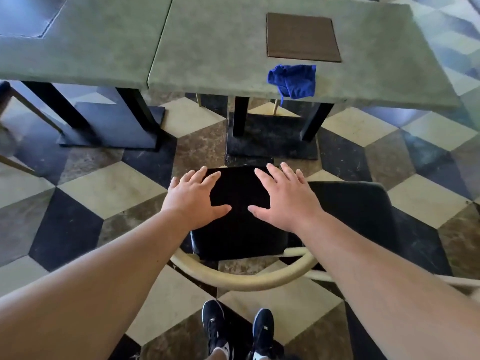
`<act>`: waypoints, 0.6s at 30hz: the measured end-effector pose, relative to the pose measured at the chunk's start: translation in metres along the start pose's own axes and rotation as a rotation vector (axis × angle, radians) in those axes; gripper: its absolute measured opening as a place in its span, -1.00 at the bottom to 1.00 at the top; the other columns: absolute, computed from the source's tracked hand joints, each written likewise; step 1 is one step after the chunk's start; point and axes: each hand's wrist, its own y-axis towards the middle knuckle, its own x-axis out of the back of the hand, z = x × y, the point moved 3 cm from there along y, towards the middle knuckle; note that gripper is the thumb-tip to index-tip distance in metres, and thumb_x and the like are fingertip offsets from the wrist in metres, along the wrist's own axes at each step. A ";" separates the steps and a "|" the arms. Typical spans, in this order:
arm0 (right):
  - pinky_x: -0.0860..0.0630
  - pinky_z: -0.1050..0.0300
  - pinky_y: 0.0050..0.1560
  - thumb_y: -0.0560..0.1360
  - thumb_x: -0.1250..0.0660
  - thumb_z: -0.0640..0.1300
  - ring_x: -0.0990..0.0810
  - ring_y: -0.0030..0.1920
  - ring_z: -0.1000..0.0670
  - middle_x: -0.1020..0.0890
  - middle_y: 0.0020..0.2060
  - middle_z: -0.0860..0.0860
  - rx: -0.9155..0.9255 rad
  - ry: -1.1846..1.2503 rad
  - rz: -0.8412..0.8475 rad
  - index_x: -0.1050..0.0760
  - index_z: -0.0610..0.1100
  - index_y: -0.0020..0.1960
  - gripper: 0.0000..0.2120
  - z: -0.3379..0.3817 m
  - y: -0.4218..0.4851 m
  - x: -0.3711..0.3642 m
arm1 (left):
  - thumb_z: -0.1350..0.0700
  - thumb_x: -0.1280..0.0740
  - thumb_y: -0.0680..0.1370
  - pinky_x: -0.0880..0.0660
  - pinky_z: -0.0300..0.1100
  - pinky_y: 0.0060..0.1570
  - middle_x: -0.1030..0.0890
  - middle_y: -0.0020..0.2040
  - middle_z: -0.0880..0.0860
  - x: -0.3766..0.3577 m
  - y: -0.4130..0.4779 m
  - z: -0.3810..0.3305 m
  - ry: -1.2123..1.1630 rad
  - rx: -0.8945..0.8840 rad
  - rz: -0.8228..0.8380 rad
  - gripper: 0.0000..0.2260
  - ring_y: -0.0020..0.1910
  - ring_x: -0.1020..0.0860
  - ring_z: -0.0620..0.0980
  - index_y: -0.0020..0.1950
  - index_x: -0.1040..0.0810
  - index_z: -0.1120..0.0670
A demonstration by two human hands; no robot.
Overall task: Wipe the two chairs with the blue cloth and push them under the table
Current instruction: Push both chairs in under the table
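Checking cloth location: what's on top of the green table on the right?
A crumpled blue cloth near the green table's front edge, and a brown square mat behind it. Whatever lies under them is hidden.

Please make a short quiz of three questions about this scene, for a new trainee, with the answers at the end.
1. True or false: the blue cloth lies on the floor.
2. Which chair is under the open hands? A: the near chair with the curved pale back; B: the second chair to its right.
3. Fill in: the brown square mat lies on the green ____.

Key
1. False. It lies at the near edge of the green table, one corner hanging over.
2. A. The left hand and right hand are spread above its black seat, holding nothing.
3. table
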 end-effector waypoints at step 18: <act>-0.16 -0.28 0.58 0.25 0.00 0.74 -0.16 0.62 -0.16 -0.17 0.65 0.02 0.129 0.010 0.392 0.08 0.17 0.66 0.14 -0.008 -0.112 -0.118 | -0.72 -0.34 0.12 0.04 0.30 0.63 -0.43 0.59 -0.10 -0.131 -0.083 0.003 0.078 -0.036 0.509 0.21 0.60 -0.32 0.08 0.68 -0.06 -0.32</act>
